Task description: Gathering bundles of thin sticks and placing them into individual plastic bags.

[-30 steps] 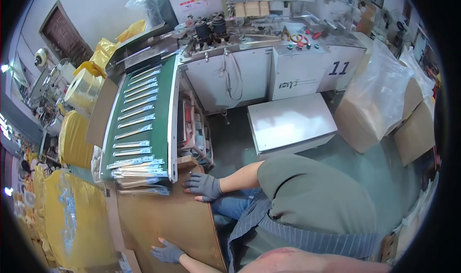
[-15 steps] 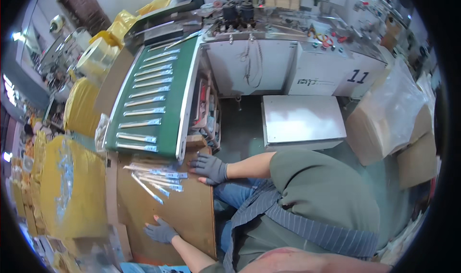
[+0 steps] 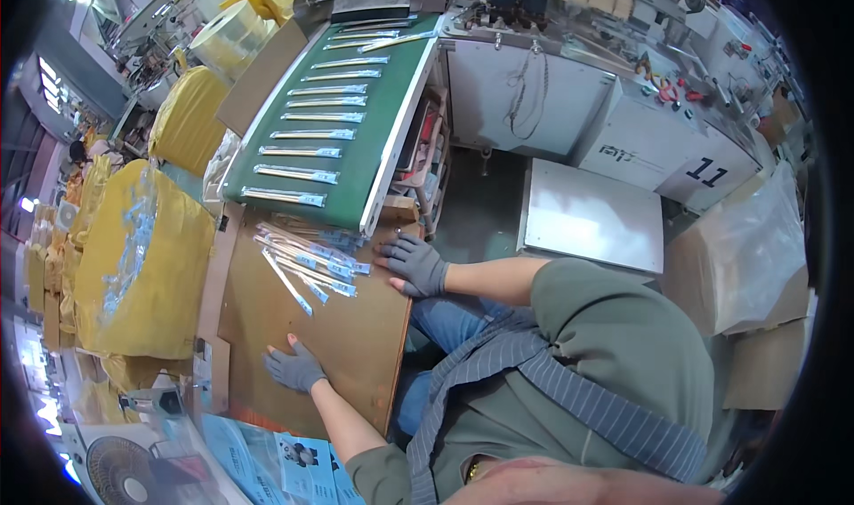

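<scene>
My left hand (image 3: 294, 367), in a grey glove with bare fingertips, lies flat on the brown board tabletop (image 3: 258, 327), fingers spread and holding nothing. My right hand (image 3: 415, 264), gloved alike, rests at the board's right edge with its fingers stretched out, beside a loose pile of slim packets (image 3: 311, 260). These look like wrapped wooden chopsticks with blue-marked ends. I cannot tell whether its fingertips touch the nearest packet. Just beyond the pile, a green conveyor belt (image 3: 258, 185) carries several more such packets (image 3: 320, 116) lying crosswise in a row.
Large yellow-wrapped bundles (image 3: 142, 265) stand on the left. A fan (image 3: 120, 474) and blue printed bags (image 3: 307, 465) lie at lower left. A white box-like surface (image 3: 592, 216) and a plastic-lined carton (image 3: 729, 265) are on the right. Machine cabinets (image 3: 534, 96) line the back.
The view has turned and shifted. Packets have moved down the belt toward me, and some have dropped from its end onto the pile. Both hands stay almost where they were on the board.
</scene>
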A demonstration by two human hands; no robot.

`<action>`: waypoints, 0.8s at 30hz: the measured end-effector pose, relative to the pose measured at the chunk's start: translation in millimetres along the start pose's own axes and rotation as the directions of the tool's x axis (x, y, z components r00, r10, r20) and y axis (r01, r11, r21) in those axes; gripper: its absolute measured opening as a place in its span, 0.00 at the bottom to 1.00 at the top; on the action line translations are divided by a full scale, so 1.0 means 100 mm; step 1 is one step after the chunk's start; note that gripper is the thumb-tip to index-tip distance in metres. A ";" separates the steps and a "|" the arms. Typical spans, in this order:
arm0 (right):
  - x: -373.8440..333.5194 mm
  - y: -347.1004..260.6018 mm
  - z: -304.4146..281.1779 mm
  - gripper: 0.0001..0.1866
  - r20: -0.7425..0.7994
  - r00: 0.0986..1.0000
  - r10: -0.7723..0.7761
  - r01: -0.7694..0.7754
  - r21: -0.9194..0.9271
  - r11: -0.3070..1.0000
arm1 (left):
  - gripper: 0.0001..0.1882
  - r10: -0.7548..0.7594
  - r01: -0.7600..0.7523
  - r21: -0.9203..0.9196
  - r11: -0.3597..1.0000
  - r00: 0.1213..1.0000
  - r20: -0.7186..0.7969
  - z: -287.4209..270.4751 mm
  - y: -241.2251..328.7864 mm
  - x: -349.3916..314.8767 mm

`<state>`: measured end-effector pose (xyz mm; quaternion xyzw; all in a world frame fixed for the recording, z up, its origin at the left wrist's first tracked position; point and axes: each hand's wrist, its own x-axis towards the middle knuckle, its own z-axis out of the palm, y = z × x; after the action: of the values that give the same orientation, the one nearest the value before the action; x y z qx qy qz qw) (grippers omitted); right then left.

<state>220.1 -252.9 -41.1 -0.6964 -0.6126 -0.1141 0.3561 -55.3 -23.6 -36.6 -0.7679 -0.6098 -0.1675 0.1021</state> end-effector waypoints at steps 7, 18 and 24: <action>-0.03 -0.02 -0.02 0.27 0.010 1.000 0.014 -0.014 0.011 1.000 | 0.36 -0.084 0.084 0.001 0.996 0.996 -0.018 -0.02 0.18 -0.12; 0.49 0.17 0.27 0.37 0.110 0.960 0.256 -0.265 0.077 0.961 | 0.31 0.249 -0.293 -0.343 0.893 0.954 -0.165 0.11 0.39 -0.09; 1.22 0.04 0.78 0.38 0.427 0.901 0.076 -0.182 0.213 0.960 | 0.31 0.069 -0.080 -0.549 0.832 0.997 -0.040 0.11 0.29 0.00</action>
<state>229.0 -109.4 -25.9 -0.6939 -0.6357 0.1379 0.3087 -25.3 -26.1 -45.2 -0.7864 -0.5047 -0.3387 -0.1105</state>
